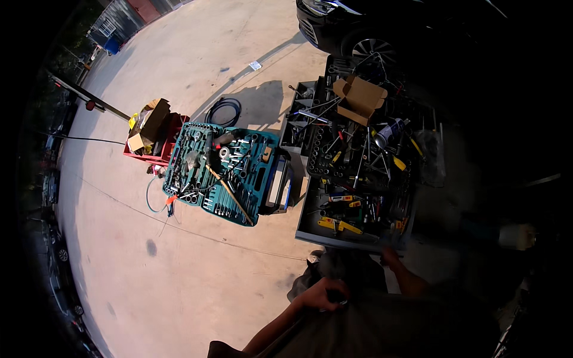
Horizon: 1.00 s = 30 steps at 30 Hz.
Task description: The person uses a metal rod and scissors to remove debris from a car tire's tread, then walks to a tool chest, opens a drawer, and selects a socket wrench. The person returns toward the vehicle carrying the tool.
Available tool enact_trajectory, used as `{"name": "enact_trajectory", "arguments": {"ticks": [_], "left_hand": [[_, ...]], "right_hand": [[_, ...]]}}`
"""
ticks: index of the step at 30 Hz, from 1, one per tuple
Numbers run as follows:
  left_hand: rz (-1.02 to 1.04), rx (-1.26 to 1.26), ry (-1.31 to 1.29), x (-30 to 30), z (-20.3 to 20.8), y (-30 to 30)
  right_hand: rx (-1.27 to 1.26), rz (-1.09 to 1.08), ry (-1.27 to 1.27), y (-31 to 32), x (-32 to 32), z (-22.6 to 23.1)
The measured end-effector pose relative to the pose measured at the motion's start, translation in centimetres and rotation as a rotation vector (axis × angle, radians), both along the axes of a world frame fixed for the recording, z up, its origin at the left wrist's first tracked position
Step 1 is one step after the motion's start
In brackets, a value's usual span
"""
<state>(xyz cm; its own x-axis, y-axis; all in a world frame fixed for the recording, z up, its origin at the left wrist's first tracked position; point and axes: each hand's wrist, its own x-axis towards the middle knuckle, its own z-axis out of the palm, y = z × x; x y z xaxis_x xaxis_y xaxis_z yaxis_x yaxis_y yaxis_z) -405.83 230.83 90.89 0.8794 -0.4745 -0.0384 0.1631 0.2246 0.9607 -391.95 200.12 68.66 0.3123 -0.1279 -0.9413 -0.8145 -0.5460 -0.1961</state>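
My left hand [322, 295] is curled in front of my body, below the tool drawer. A dark shape with a small shiny edge shows at its fingers, too shadowed to name. My right hand [391, 259] is in shade at the front edge of the open tool drawer [310, 235]; whether it grips that edge I cannot tell. Inside the drawer lie a yellow tool [340, 225], several pliers and screwdrivers. Farther back on the tool cart are rows of sockets [318, 143], an open cardboard box [362, 98] and a yellow-handled tool [399, 163].
Left of the cart, a teal tool case [260, 197] lies open with wrenches, sockets and a wooden-handled tool [230, 192]. Beyond it are a red crate [146, 159] holding cardboard, and a coiled hose [224, 111] on the concrete. A dark car [334, 27] stands behind the cart.
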Motion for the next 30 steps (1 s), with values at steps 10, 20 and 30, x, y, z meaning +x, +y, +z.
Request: {"name": "enact_trajectory", "arguments": {"ticks": [10,20,30], "left_hand": [[0.031,0.176,0.056,8.8,0.7,1.2],[-0.015,0.109,0.129,16.8,2.0,5.2],[-0.247,-0.103,0.206,25.3,1.6,10.2]], "right_hand": [[0.346,0.042,-0.268,7.9,12.8,-2.2],[0.871,0.654,-0.065,21.0,15.0,7.0],[0.625,0.957,-0.257,27.1,18.1,15.2]]}}
